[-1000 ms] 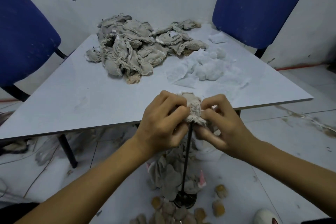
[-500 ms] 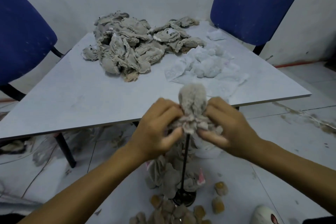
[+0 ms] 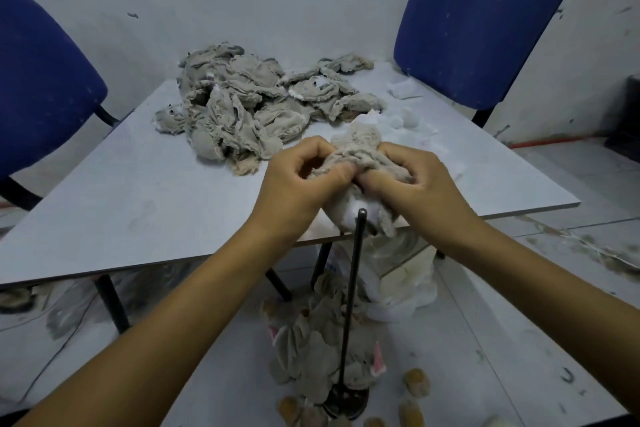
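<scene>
My left hand [image 3: 294,184] and right hand [image 3: 412,191] are pinching plush skin [image 3: 356,149] | table [image 3: 138,204] is bearing fabric heap [image 3: 249,107] | blue chair [image 3: 485,21] behind

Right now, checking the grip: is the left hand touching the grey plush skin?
Touching. The head view shows the left hand pinching the grey plush skin, its thumb pressed onto the fabric.

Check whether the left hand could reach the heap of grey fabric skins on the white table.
Probably yes: only bare white table lies between the left hand and the heap of grey fabric skins. But it grips the fuzzy grey plush piece with the right hand, so it must let go first.
</scene>
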`<act>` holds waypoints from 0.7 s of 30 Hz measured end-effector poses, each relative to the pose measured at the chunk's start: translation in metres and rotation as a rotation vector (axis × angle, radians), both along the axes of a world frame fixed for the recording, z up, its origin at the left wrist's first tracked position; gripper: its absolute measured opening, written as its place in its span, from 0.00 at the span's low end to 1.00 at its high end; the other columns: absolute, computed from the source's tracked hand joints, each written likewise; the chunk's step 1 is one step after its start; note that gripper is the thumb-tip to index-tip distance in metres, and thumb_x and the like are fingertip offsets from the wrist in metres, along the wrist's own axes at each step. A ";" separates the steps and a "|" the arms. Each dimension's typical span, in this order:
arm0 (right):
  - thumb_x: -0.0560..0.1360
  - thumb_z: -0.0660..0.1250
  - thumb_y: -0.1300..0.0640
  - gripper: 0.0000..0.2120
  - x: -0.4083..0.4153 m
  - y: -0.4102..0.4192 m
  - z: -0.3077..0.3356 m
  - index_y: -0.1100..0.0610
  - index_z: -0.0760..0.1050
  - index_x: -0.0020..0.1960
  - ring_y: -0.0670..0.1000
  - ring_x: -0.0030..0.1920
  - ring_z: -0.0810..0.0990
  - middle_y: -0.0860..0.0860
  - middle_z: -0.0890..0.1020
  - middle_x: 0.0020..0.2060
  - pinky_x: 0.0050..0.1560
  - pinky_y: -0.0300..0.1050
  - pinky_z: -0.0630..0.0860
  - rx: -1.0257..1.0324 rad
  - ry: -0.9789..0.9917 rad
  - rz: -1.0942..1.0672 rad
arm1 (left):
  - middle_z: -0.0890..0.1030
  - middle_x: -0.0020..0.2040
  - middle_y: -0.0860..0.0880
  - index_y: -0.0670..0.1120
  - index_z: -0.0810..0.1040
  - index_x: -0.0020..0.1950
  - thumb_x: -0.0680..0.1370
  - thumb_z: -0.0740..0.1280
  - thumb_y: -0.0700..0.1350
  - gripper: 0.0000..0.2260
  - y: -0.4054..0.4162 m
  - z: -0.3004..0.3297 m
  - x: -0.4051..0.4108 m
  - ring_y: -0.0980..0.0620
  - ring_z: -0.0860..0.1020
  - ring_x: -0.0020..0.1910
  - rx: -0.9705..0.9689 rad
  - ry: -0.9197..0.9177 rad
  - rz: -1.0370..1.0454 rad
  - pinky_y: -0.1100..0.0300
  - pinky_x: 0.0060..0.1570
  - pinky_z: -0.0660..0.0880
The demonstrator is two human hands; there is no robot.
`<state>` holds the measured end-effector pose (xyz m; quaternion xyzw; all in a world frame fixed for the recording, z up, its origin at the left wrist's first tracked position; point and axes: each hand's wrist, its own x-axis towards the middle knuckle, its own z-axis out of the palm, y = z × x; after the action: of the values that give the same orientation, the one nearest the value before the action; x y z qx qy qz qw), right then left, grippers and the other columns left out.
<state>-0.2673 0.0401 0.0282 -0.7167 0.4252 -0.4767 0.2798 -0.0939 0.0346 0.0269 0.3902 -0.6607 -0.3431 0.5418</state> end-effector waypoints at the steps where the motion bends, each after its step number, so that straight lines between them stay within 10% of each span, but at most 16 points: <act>1: 0.73 0.66 0.51 0.14 -0.002 0.000 0.002 0.62 0.74 0.39 0.49 0.35 0.74 0.53 0.75 0.34 0.36 0.50 0.70 0.015 0.021 0.070 | 0.73 0.32 0.50 0.44 0.73 0.35 0.69 0.70 0.42 0.07 -0.003 -0.001 0.000 0.55 0.72 0.34 0.004 0.021 0.043 0.58 0.35 0.69; 6: 0.74 0.69 0.56 0.08 -0.013 0.000 0.002 0.60 0.77 0.40 0.45 0.37 0.72 0.50 0.74 0.38 0.37 0.35 0.67 -0.399 0.313 0.020 | 0.66 0.34 0.56 0.50 0.64 0.34 0.67 0.68 0.38 0.13 0.000 -0.009 -0.009 0.57 0.63 0.33 -0.330 -0.177 0.230 0.63 0.34 0.61; 11: 0.72 0.67 0.60 0.06 -0.037 0.008 -0.019 0.62 0.79 0.45 0.51 0.39 0.72 0.56 0.76 0.44 0.32 0.45 0.71 -0.724 0.497 0.051 | 0.66 0.41 0.49 0.43 0.69 0.41 0.71 0.65 0.37 0.05 0.012 -0.019 0.010 0.50 0.63 0.37 -0.789 -0.512 -0.008 0.62 0.37 0.61; 16: 0.70 0.71 0.61 0.07 -0.029 0.019 -0.079 0.56 0.75 0.46 0.57 0.37 0.75 0.54 0.76 0.45 0.27 0.45 0.71 -0.650 0.677 0.161 | 0.74 0.34 0.41 0.38 0.75 0.35 0.70 0.68 0.36 0.04 0.024 -0.068 0.018 0.43 0.69 0.31 -0.731 -0.882 -0.058 0.52 0.30 0.67; 21: 0.74 0.72 0.60 0.09 -0.022 0.025 -0.114 0.60 0.82 0.54 0.59 0.46 0.83 0.57 0.83 0.50 0.43 0.47 0.80 -0.405 0.607 0.219 | 0.79 0.40 0.41 0.37 0.80 0.43 0.77 0.62 0.41 0.10 0.038 -0.106 0.020 0.42 0.76 0.37 -0.446 -0.862 -0.088 0.51 0.34 0.73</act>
<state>-0.2888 0.0655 -0.0854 -0.9073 0.3066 -0.2844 0.0431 -0.0734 0.0731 -0.0790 0.3428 -0.8982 -0.0227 0.2742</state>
